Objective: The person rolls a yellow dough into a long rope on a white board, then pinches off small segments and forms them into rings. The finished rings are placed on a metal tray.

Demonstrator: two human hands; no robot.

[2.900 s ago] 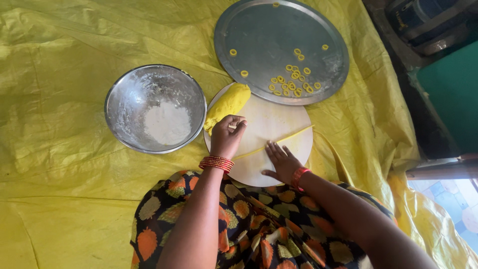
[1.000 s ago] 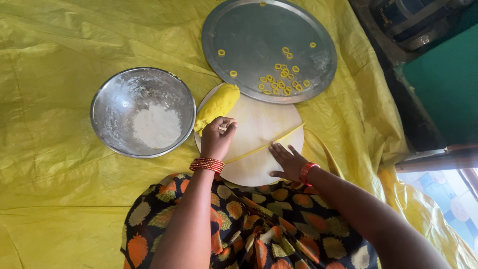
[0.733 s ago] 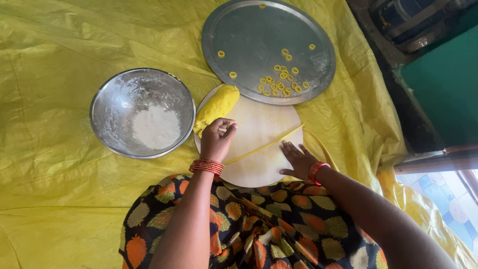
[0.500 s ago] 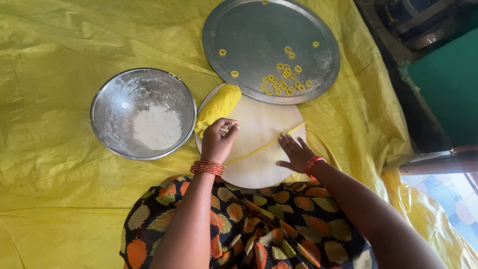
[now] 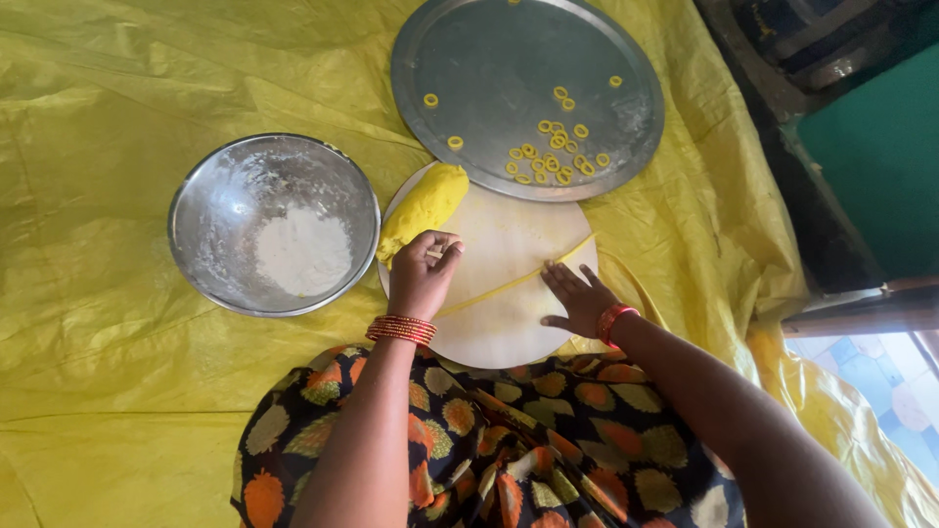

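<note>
A round pale board (image 5: 509, 225) lies on the yellow sheet in front of me. A lump of yellow dough (image 5: 423, 207) rests at its far left edge. A thin rope of yellow dough (image 5: 518, 279) runs across the board. My right hand (image 5: 579, 296) lies flat, fingers spread, on the rope's right part. My left hand (image 5: 424, 274) is curled at the rope's left end, just below the lump, fingertips pinched; whether it holds a bit of dough is unclear. A large steel plate (image 5: 489, 59) beyond the board carries several small yellow dough rings (image 5: 548, 156).
A steel bowl (image 5: 225, 205) with white flour (image 5: 301, 251) stands left of the board. A crinkled yellow plastic sheet (image 5: 117, 88) covers the floor all around. My patterned dress covers my lap below. A dark green wall and a doorstep lie at the right.
My right hand has slid rightward along the rope of dough, which now looks longer. My left hand has stayed curled beside the lump.
</note>
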